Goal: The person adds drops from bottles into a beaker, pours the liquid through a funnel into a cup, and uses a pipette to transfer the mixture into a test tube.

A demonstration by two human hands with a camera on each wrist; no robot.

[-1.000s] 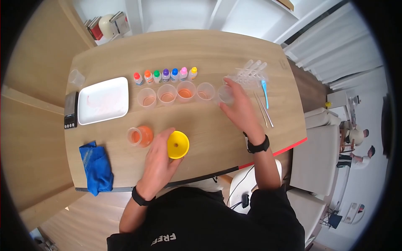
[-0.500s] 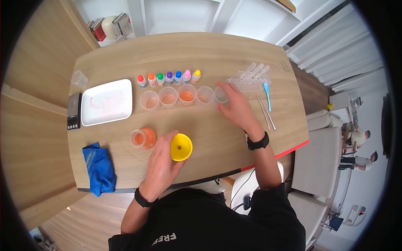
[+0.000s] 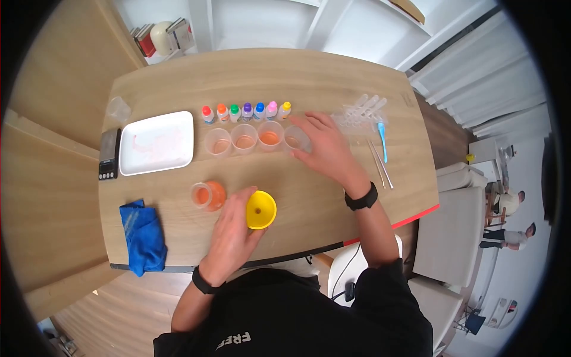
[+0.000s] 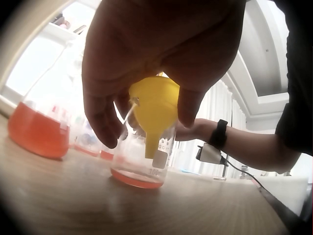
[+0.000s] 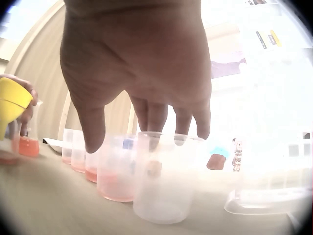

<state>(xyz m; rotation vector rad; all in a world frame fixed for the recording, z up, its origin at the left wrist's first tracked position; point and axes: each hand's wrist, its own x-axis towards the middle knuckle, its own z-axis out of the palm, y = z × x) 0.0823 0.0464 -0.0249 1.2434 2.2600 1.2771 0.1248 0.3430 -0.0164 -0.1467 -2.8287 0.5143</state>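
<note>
My left hand point(image 3: 229, 232) grips a yellow funnel point(image 3: 262, 209) near its rim. In the left wrist view the funnel's spout hangs inside a glass beaker point(image 4: 139, 178) with a shallow layer of orange liquid. Left of that hand stands a flask point(image 3: 209, 196) of orange liquid. Over the right end of a row of plastic cups, my right hand point(image 3: 327, 149) spreads its thumb and fingers about the fourth cup point(image 3: 292, 141). An empty clear cup point(image 5: 166, 196) stands under this palm, hidden in the head view. The other cups point(image 3: 245, 138) hold a little orange liquid.
Several dropper bottles point(image 3: 247, 112) line up behind the cups. To the left are a white tray point(image 3: 156, 146), a black scale point(image 3: 109, 154) and a blue cloth point(image 3: 143, 238). At right lie clear tubes point(image 3: 363, 113), a blue scoop point(image 3: 382, 140) and thin rods point(image 3: 380, 163).
My right hand has moved left from the fifth cup, which shifted toward the fourth, and now covers it. The left hand stays on the funnel. The head view has shifted slightly.
</note>
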